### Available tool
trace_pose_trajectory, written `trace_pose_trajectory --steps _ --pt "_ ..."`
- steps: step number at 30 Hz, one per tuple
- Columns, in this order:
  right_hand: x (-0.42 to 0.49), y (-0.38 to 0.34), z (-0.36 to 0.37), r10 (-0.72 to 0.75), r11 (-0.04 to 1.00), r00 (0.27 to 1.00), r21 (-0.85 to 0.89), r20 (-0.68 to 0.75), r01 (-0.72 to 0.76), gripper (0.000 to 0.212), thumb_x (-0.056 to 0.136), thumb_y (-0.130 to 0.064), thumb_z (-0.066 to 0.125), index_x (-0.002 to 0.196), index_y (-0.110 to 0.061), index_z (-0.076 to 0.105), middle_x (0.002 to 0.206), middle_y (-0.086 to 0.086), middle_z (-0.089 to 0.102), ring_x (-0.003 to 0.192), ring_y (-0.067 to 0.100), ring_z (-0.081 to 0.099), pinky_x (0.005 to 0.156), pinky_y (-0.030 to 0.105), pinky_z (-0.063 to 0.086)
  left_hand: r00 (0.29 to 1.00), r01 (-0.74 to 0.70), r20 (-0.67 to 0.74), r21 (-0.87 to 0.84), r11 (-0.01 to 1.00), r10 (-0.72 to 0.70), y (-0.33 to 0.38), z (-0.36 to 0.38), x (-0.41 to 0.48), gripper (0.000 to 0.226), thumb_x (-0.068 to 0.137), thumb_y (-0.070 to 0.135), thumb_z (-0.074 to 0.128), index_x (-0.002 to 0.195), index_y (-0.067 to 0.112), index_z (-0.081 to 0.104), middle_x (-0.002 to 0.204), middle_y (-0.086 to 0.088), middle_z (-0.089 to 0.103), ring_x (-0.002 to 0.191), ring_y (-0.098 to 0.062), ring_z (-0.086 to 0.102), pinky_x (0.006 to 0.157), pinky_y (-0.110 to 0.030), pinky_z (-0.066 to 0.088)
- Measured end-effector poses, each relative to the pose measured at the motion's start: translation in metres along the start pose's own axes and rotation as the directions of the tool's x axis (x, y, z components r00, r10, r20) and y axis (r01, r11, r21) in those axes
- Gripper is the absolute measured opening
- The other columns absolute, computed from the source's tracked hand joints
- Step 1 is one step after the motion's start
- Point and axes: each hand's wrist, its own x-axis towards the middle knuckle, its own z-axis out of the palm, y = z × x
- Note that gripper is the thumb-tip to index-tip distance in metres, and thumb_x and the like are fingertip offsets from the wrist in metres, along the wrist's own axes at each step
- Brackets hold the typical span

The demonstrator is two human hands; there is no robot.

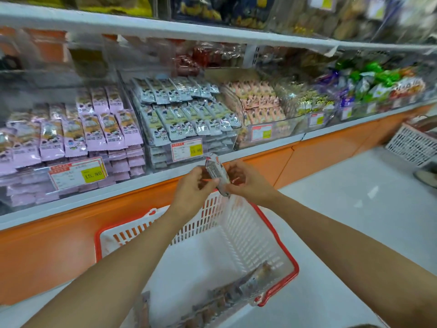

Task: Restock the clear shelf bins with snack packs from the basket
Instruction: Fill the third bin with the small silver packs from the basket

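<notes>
Both hands hold one small snack pack [215, 171], white and brown with a red end, above the far rim of the white basket with a red rim [281, 243]. My left hand [194, 185] grips the pack's left side and my right hand [246, 179] pinches its right side. The basket stands on the floor below the shelf, and several brownish packs [227, 297] lie along its near edge. Clear shelf bins sit just ahead: one with pink packs [94, 131], one with grey-green packs [186, 114], one with peach packs [260, 102].
An orange panel [319, 155] runs under the shelf edge. A second white basket [413, 143] stands on the floor at the right. Price tags [186, 149] hang on the bin fronts. More snack bins fill the upper shelf and the right end.
</notes>
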Motion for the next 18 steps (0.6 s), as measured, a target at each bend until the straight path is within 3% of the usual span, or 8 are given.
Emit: trace_pose_trajectory --steps 2,4,6,8,11,14,18 --pt "0.005 -0.014 -0.011 -0.059 0.998 0.994 0.026 -0.093 0.062 0.03 0.083 0.002 0.071 0.108 -0.008 0.057 0.097 0.009 0.064 0.077 0.011 0.06 0.067 0.025 0.051 0.961 -0.181 -0.145 0.31 0.933 0.234 0.014 -0.005 0.0 0.014 0.098 0.025 0.057 0.111 0.023 0.058 0.093 0.014 0.06 0.085 -0.003 0.059 0.073 -0.019 0.049" --pt "0.012 -0.028 -0.025 -0.117 0.992 0.976 0.034 -0.184 0.125 0.03 0.085 0.005 0.068 0.108 -0.011 0.058 0.092 0.004 0.06 0.075 0.006 0.058 0.065 0.021 0.05 0.829 -0.319 -0.206 0.588 0.743 0.52 0.023 -0.015 0.004 0.02 0.094 0.022 0.052 0.112 0.018 0.059 0.103 0.006 0.058 0.097 -0.012 0.052 0.085 -0.029 0.042" --pt "0.025 -0.039 -0.037 -0.137 0.989 0.95 0.01 -0.281 0.145 0.029 0.087 0.0 0.067 0.113 -0.01 0.06 0.09 0.0 0.055 0.075 0.002 0.053 0.067 0.018 0.049 0.744 -0.321 -0.169 0.758 0.568 0.646 0.027 -0.027 0.015 0.031 0.086 0.016 0.055 0.116 0.015 0.06 0.118 -0.003 0.058 0.114 -0.02 0.046 0.101 -0.036 0.033" --pt "0.04 -0.048 -0.048 -0.137 0.991 0.915 -0.057 -0.38 0.124 0.032 0.089 -0.009 0.069 0.12 -0.011 0.062 0.092 -0.004 0.054 0.082 0.005 0.051 0.071 0.016 0.047 0.794 -0.25 -0.094 0.85 0.464 0.6 0.029 -0.039 0.025 0.046 0.085 0.017 0.058 0.131 0.014 0.056 0.139 -0.007 0.052 0.134 -0.027 0.038 0.116 -0.045 0.022" --pt "0.065 -0.053 -0.057 -0.142 0.978 0.865 -0.205 -0.481 0.047 0.039 0.089 -0.022 0.07 0.127 -0.014 0.062 0.102 0.0 0.061 0.091 0.013 0.054 0.076 0.019 0.048 0.894 -0.154 -0.024 0.922 0.355 0.448 0.026 -0.048 0.032 0.065 0.091 0.028 0.056 0.152 0.015 0.036 0.159 -0.007 0.031 0.149 -0.028 0.021 0.123 -0.049 0.007" --pt "0.087 -0.056 -0.061 -0.106 0.966 0.828 -0.255 -0.551 -0.046 0.038 0.088 -0.027 0.071 0.123 -0.019 0.06 0.099 0.002 0.059 0.085 0.016 0.054 0.074 0.032 0.048 0.921 -0.119 0.001 0.953 0.279 0.389 0.019 -0.05 0.033 0.068 0.095 0.032 0.048 0.157 0.016 0.024 0.164 -0.007 0.02 0.152 -0.028 0.013 0.123 -0.049 0.002" --pt "0.107 -0.055 -0.056 -0.144 0.928 0.813 -0.361 -0.565 -0.087 0.023 0.086 -0.028 0.073 0.103 -0.018 0.061 0.09 0.001 0.057 0.08 0.018 0.052 0.07 0.037 0.045 0.917 -0.108 0.01 0.968 0.226 0.398 0.014 -0.049 0.035 0.071 0.092 0.032 0.052 0.156 0.015 0.027 0.163 -0.008 0.023 0.151 -0.03 0.017 0.123 -0.049 0.001"
